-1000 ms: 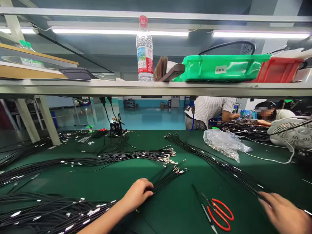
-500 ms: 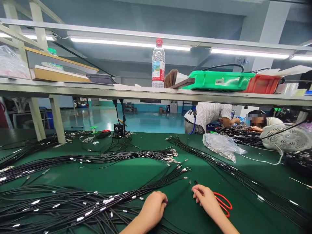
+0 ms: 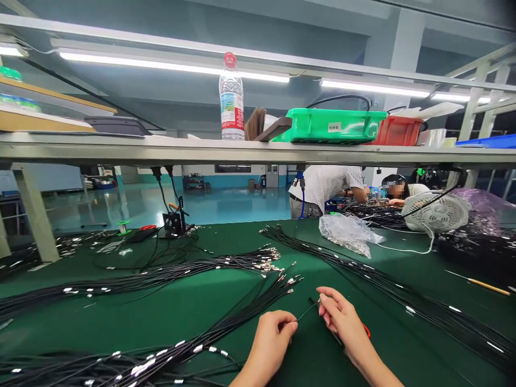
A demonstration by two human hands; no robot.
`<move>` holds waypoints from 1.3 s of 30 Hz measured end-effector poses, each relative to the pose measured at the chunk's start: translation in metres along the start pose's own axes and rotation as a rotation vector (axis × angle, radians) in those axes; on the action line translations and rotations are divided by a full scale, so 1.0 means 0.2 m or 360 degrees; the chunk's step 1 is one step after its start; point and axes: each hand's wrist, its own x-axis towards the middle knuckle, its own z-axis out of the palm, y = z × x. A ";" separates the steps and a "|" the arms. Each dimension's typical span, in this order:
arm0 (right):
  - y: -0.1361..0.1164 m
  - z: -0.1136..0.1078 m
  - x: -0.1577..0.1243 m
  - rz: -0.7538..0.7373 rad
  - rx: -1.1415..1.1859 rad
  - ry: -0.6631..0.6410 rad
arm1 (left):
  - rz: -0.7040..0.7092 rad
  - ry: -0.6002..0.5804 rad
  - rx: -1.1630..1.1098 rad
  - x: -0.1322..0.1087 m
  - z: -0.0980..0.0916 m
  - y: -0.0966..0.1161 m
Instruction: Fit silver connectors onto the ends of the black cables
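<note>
My left hand (image 3: 276,341) is closed in a pinch on a thin black cable (image 3: 306,312) near its end. Thumb and fingers of my right hand (image 3: 341,322) close on the tip of that same cable, where a small light end piece shows. Below my right hand is a pair of scissors, its red handle (image 3: 366,330) partly hidden; whether the hand also touches it I cannot tell. Left of my hands, a bundle of black cables (image 3: 237,317) with white labels and metal end connectors lies across the green table (image 3: 161,317).
Another cable bundle (image 3: 169,274) lies further back, and a third (image 3: 358,269) runs along the right. Beyond are a clear plastic bag (image 3: 346,234), a white fan (image 3: 437,212) and a wooden-handled pick (image 3: 489,286). A shelf (image 3: 181,150) spans overhead. Two people work behind.
My hands have come closer together, and the cable now stretches between them. My right fingers have closed on its tip. The view has turned right, shifting the background left.
</note>
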 end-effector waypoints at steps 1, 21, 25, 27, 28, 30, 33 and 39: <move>-0.02 0.00 -0.01 -0.0016 0.0038 -0.0015 | -0.0019 -0.0001 -0.0124 -0.01 -0.01 0.00; -0.19 0.03 -0.14 -0.0202 -0.0217 -0.0081 | -0.0077 -0.0127 -0.0759 -0.07 0.00 0.12; -0.23 0.06 -0.21 -0.0297 -0.0323 -0.0113 | -0.0125 -0.0178 -0.1102 -0.10 0.00 0.19; -0.25 0.07 -0.22 -0.0291 -0.0304 -0.0150 | -0.0146 -0.0187 -0.1233 -0.12 -0.01 0.22; -0.25 0.07 -0.23 -0.0282 -0.0283 -0.0178 | -0.0167 -0.0194 -0.1290 -0.12 -0.02 0.23; -0.25 0.06 -0.23 -0.0277 -0.0236 -0.0234 | -0.0199 -0.0229 -0.1372 -0.13 -0.04 0.24; -0.25 0.06 -0.24 -0.0266 -0.0176 -0.0278 | -0.0141 -0.0258 -0.1401 -0.14 -0.06 0.25; -0.24 0.07 -0.25 -0.0252 -0.0102 -0.0354 | -0.0046 -0.0203 -0.1429 -0.14 -0.05 0.27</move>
